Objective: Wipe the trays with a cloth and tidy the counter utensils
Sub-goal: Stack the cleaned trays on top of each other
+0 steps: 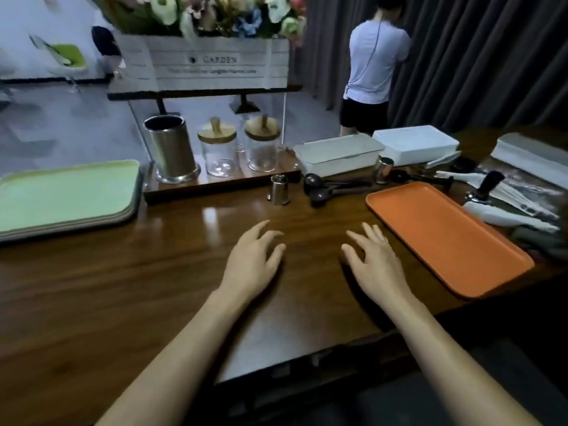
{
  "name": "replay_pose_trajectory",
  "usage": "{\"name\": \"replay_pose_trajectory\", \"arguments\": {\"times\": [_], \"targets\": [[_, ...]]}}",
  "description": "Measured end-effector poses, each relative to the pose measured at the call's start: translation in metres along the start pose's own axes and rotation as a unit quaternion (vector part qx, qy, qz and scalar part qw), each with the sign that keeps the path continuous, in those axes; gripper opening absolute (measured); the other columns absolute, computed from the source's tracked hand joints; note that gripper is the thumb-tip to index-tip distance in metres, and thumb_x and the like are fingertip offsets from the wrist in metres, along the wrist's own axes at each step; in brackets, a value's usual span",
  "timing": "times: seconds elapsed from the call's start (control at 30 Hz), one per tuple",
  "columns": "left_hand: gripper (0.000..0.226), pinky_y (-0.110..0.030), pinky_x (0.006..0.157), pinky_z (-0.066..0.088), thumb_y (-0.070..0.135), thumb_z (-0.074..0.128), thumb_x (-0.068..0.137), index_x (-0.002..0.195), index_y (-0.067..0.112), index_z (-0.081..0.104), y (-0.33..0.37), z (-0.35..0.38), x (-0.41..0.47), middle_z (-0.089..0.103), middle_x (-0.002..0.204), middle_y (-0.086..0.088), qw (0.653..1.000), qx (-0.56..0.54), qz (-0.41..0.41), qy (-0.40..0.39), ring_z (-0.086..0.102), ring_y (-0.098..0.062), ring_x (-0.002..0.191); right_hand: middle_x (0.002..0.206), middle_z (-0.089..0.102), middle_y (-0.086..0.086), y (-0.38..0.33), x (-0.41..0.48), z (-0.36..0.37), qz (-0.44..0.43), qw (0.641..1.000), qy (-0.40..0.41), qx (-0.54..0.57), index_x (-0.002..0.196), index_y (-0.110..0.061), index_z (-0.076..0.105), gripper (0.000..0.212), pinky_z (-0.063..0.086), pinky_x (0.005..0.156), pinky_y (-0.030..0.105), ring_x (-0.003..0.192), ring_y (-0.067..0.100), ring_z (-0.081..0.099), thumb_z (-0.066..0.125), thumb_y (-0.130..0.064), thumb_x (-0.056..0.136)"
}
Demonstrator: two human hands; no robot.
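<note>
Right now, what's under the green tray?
The green tray sits on a stack of other trays; only their edges show. Their tops are covered.

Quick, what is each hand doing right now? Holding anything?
Left hand: open, fingers spread over the counter, holding nothing.
Right hand: open, fingers spread, holding nothing.

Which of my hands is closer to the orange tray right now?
Right. The right hand hovers just beside the orange tray, at its left edge; the left hand is farther off, over the bare wooden counter.
</note>
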State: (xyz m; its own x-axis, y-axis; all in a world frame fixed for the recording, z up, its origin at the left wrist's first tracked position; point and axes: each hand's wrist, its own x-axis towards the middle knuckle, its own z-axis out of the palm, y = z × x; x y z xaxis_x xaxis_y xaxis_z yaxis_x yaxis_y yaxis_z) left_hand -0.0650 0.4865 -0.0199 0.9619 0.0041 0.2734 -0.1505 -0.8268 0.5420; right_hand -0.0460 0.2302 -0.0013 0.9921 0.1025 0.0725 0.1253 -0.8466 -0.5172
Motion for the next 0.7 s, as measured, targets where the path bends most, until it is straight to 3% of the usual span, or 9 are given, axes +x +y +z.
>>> {"name": "replay_pose_trajectory", "arguments": {"times": [0.13,0.23,0.37,0.47,0.6,0.7], "targets": [[0.034,-0.036,0.118,0.033,0.041,0.053,0.103,0.132,0.029,0.064,0.070,0.051,0.002,0.044,0.157,0.000,0.999,-0.029,0.001,-0.041,0.038,-0.018,0.146,0.165,0.017,0.006,0.068,0.006,-0.035,0.032,0.997,-0.008,-0.077,0.155,-0.022,0.032,0.055,0.011,0.124,0.045,0.153,0.026,0.009,0.040,-0.043,0.105],[0.034,-0.043,0.121,0.028,0.040,0.053,0.103,0.133,0.029,0.064,0.102,0.074,0.002,0.047,0.155,0.001,0.998,-0.035,-0.014,-0.055,0.036,-0.016,0.147,0.166,0.017,0.004,0.093,0.009,-0.046,0.043,0.994,-0.054,-0.086,0.158,-0.020,0.022,0.056,0.016,0.123,0.044,0.152,0.024,0.015,0.036,-0.036,0.106],[0.038,-0.049,0.125,0.016,0.041,0.051,0.103,0.138,0.029,0.059,0.118,0.086,-0.003,0.044,0.157,0.001,0.997,-0.025,-0.036,-0.063,0.029,-0.012,0.150,0.158,0.038,0.000,0.099,-0.003,-0.050,0.012,0.999,-0.039,-0.028,0.153,-0.022,0.037,0.048,0.030,0.118,0.039,0.144,0.020,0.036,0.042,-0.028,0.105],[0.043,-0.044,0.124,0.024,0.040,0.053,0.103,0.144,0.028,0.054,0.119,0.087,-0.008,0.039,0.161,-0.001,0.997,-0.027,-0.056,-0.048,0.028,-0.014,0.151,0.144,0.054,-0.004,0.100,-0.025,-0.052,-0.019,1.000,-0.022,-0.002,0.145,-0.026,0.049,0.043,0.042,0.107,0.037,0.131,0.021,0.051,0.048,-0.033,0.103],[0.054,-0.040,0.123,0.027,0.045,0.054,0.102,0.153,0.031,0.044,0.126,0.087,-0.017,0.022,0.169,-0.002,0.995,-0.035,-0.090,-0.023,0.023,-0.020,0.154,0.111,0.071,-0.014,0.104,-0.047,-0.061,-0.042,0.999,-0.014,0.031,0.123,-0.035,0.067,0.028,0.052,0.083,0.031,0.099,0.014,0.067,0.050,-0.037,0.101],[0.059,-0.041,0.124,0.022,0.052,0.053,0.102,0.156,0.033,0.039,0.130,0.087,-0.023,0.013,0.171,-0.001,0.994,-0.036,-0.106,-0.016,0.017,-0.021,0.155,0.093,0.072,-0.019,0.108,-0.052,-0.065,-0.038,0.997,-0.004,0.075,0.108,-0.037,0.073,0.021,0.052,0.078,0.028,0.085,0.006,0.066,0.054,-0.038,0.098]]}}
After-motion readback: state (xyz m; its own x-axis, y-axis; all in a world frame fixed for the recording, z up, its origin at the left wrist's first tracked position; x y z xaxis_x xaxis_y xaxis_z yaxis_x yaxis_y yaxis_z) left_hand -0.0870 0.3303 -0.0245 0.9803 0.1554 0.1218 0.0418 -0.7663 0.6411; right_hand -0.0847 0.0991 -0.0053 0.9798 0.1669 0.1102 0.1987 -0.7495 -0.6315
